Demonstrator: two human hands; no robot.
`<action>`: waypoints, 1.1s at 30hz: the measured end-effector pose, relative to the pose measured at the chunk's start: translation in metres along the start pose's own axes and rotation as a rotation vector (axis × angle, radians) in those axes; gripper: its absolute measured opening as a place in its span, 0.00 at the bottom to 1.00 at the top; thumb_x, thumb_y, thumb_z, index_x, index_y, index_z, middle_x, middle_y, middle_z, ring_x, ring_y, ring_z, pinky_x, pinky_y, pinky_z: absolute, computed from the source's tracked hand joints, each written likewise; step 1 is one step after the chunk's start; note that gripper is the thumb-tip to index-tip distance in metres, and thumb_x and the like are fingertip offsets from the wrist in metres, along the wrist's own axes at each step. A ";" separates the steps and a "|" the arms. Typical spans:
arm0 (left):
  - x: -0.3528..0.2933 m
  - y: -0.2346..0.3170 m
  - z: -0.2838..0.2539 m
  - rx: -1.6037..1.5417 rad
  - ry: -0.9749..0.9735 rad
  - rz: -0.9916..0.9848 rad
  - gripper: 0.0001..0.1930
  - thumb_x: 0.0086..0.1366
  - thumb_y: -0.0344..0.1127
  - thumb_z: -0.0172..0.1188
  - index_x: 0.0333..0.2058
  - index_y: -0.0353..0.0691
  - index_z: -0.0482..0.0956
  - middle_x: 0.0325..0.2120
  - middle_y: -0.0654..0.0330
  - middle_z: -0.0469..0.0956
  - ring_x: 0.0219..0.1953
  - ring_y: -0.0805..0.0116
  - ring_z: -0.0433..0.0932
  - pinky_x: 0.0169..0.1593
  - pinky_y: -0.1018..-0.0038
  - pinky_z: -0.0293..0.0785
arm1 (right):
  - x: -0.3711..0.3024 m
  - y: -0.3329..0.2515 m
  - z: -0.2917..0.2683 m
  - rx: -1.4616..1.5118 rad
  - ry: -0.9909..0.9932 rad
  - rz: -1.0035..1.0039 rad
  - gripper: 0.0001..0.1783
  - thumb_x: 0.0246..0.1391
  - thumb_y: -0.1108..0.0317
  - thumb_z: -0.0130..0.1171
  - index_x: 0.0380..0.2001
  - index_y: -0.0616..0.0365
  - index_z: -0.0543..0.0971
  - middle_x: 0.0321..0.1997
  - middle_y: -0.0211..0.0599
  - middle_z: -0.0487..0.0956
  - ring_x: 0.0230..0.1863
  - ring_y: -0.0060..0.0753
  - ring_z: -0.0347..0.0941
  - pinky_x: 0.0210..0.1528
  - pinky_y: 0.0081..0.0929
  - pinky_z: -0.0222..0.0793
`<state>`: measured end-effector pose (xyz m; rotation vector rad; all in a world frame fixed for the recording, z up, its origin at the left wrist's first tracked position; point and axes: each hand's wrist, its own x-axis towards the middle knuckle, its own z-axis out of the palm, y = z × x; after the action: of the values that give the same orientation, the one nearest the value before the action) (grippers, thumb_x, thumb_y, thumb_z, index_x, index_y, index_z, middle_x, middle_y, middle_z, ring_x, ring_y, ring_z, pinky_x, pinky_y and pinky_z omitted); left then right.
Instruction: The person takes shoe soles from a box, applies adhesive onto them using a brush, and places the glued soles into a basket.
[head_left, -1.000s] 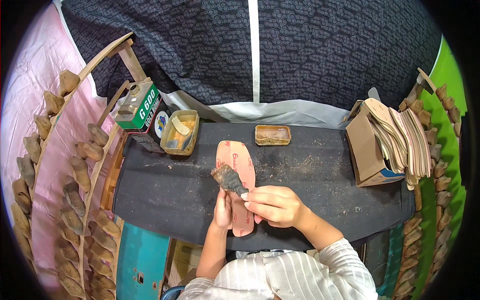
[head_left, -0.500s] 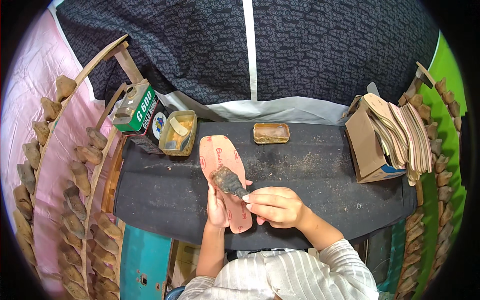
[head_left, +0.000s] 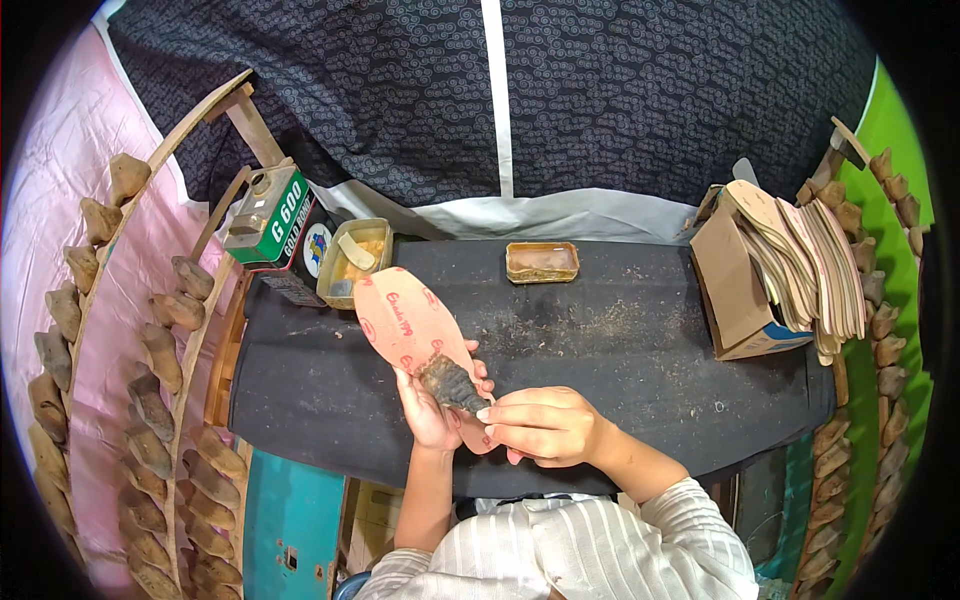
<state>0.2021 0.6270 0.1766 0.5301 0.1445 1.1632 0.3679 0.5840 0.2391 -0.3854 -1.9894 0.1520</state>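
My left hand (head_left: 428,415) is closed around the edges of a pinkish-tan insole board (head_left: 405,315) with red print, supporting it from below over the near part of the table. The board tilts, its broad end pointing away to the left. In my right hand (head_left: 548,428) is the thin end of a dark, crusted glue brush (head_left: 452,382), pinched between thumb and fingers. The brush's wide, frayed head lies over the insole board's middle, next to my left hand. Part of the insole's near end is hidden behind my hands.
On the dark-covered table (head_left: 640,390) stand a green and black metal can (head_left: 278,230), a yellowish tub (head_left: 370,290) with a flat pale piece inside, and a small amber tray (head_left: 542,262). A cardboard box (head_left: 735,290) holds stacked insole boards (head_left: 800,265). Racks of shoe lasts (head_left: 150,405) flank both sides.
The insole board has turned, its far end swinging left. The brush has shifted slightly nearer me, staying in my right hand, and now lies closer to the board's near end.
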 end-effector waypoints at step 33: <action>0.025 0.019 0.000 0.028 0.232 0.374 0.44 0.56 0.74 0.35 0.55 0.39 0.59 0.43 0.54 0.67 0.33 0.62 0.67 0.33 0.64 0.68 | -0.018 -0.009 0.003 0.012 0.054 0.003 0.12 0.40 0.71 0.63 0.30 0.66 0.78 0.36 0.44 0.80 0.31 0.39 0.77 0.31 0.28 0.75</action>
<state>0.1964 0.6553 0.1900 0.4566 0.2698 1.5902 0.3705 0.5695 0.2244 -0.3812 -1.9345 0.1538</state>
